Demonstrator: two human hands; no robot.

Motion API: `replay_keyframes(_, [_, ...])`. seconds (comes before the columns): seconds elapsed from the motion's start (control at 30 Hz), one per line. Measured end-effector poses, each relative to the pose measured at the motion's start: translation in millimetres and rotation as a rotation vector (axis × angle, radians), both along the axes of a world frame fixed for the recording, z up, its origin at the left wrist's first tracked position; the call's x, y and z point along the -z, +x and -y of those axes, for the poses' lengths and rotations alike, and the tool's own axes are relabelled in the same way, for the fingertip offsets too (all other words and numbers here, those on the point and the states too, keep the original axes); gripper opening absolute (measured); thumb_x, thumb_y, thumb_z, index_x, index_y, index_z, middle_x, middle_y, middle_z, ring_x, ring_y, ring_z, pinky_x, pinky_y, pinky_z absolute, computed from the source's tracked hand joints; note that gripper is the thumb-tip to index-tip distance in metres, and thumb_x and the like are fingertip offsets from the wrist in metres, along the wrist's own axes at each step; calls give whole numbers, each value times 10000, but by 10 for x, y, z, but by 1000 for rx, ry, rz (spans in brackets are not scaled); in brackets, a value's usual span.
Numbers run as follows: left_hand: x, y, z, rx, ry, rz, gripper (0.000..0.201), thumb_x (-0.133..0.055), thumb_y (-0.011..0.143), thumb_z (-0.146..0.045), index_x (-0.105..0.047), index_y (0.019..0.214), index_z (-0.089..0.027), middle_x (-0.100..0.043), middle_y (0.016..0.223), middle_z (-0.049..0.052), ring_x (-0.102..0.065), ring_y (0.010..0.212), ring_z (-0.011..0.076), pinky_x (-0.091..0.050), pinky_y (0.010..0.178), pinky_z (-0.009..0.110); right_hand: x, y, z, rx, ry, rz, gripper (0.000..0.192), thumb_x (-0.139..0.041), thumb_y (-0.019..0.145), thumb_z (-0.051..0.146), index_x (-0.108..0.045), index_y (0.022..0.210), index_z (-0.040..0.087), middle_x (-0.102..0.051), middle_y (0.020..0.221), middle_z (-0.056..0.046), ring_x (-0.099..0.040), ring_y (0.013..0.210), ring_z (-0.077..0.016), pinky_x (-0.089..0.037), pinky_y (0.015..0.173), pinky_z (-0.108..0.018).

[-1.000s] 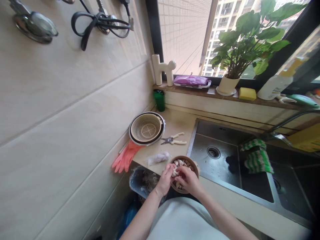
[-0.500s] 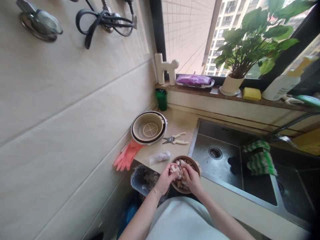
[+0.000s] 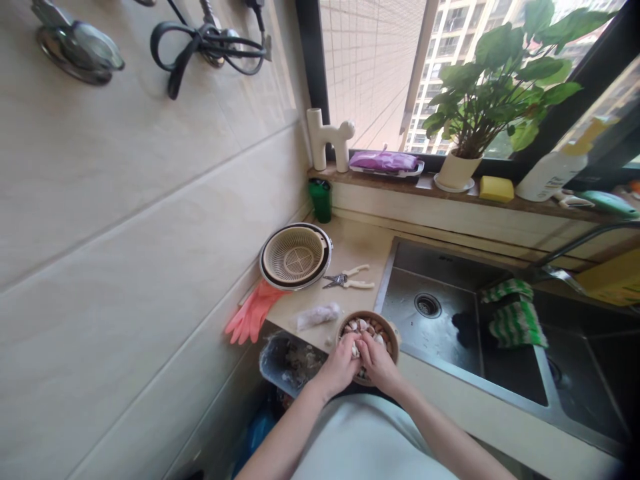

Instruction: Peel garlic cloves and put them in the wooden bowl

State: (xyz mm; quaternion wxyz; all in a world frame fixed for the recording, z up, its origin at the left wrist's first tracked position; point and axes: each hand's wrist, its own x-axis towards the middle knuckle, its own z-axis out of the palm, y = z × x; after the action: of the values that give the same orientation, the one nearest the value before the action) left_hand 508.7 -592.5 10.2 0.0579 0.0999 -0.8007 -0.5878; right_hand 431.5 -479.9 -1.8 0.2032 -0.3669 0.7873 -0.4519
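Observation:
My left hand point(image 3: 341, 363) and my right hand point(image 3: 379, 363) meet over the near side of a beige bowl point(image 3: 395, 333). Their fingers are closed around garlic point(image 3: 355, 350), of which a small whitish part shows between them. Loose garlic cloves point(image 3: 367, 327), some with pinkish-brown skin, fill the bowl. Just left of the bowl, a small pale piece lies on the counter beside a clear plastic bag point(image 3: 317, 316) with something whitish in it. White-handled scissors point(image 3: 349, 278) lie behind the bag, their handles spread.
A beige strainer basket point(image 3: 294, 255) sits in a metal-rimmed bowl by the wall, with pink rubber gloves point(image 3: 253, 313) beside it. Below the counter edge is a lined bin point(image 3: 287, 363). To the right is a steel sink point(image 3: 430, 273) with a green-striped cloth point(image 3: 517, 323).
Both hands have moved slightly toward my body and closer together, covering more of the garlic. More cloves show at the back of the bowl.

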Motion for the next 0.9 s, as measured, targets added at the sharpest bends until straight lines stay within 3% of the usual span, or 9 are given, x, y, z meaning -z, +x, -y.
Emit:
replay_keyframes(0.1, [-32,0,55,7,28,9,385,-581,694,-106,-547,1066,-198,-582,1093,94,-507,1040,252,-360,940,399,51,-15,-13,24,-79,65,332,-276,919,406,-534,890,199,-611,795,-53,-560,730,-180,-452,669,-310])
replay_keyframes(0.17, [-36,-2,75,26,107,17,382,-586,692,-106,-543,1058,-205,-595,1040,65,-528,985,229,-383,908,366,64,-25,-24,44,-103,195,347,-290,907,451,-533,881,203,-593,721,-33,-546,632,-163,-450,569,-283])
replay_keyframes(0.3, [26,3,67,40,325,35,358,-568,718,-120,-508,1058,-213,-598,927,12,-556,846,172,-425,811,300,43,-64,-77,55,-83,452,396,-289,881,523,-498,788,201,-490,540,23,-426,413,-115,-332,378,-229])
replay_keyframes(0.4, [101,14,59,4,302,51,395,-596,679,-93,-518,1048,-212,-593,973,17,-546,879,177,-414,816,293,-9,-103,-134,46,-48,303,365,-352,871,496,-514,740,196,-515,552,16,-475,471,-127,-364,436,-236])
replay_keyframes(0.5, [158,20,58,-35,250,74,403,-640,663,-118,-511,1032,-218,-591,945,14,-544,867,179,-413,803,298,-43,-117,-166,66,-28,121,257,-435,855,428,-535,817,194,-582,649,-1,-536,585,-149,-411,540,-257])
replay_keyframes(0.6, [186,21,54,-34,279,72,392,-665,664,-151,-501,1013,-221,-592,941,16,-551,859,179,-418,801,304,17,-120,-158,46,-40,115,210,-481,834,393,-521,897,197,-589,657,6,-537,593,-151,-416,554,-257])
replay_keyframes(0.7, [188,22,60,-23,296,71,383,-662,669,-158,-515,1019,-217,-598,912,15,-558,831,181,-427,800,313,114,-147,-145,132,-68,70,187,-453,845,368,-515,822,192,-590,690,-10,-538,633,-156,-429,595,-268])
replay_keyframes(0.8, [163,15,77,-42,191,54,412,-672,643,-129,-558,1030,-208,-598,959,39,-554,901,212,-415,852,340,109,-160,-134,211,-65,-24,199,-430,855,360,-514,798,189,-589,730,-25,-535,674,-163,-425,634,-279])
replay_keyframes(0.9, [113,-4,76,-52,54,19,415,-671,629,-106,-595,1026,-195,-593,1033,77,-536,993,251,-387,911,375,13,-121,-98,135,-5,-56,247,-444,854,395,-500,721,194,-551,658,-7,-512,634,-158,-397,596,-263])
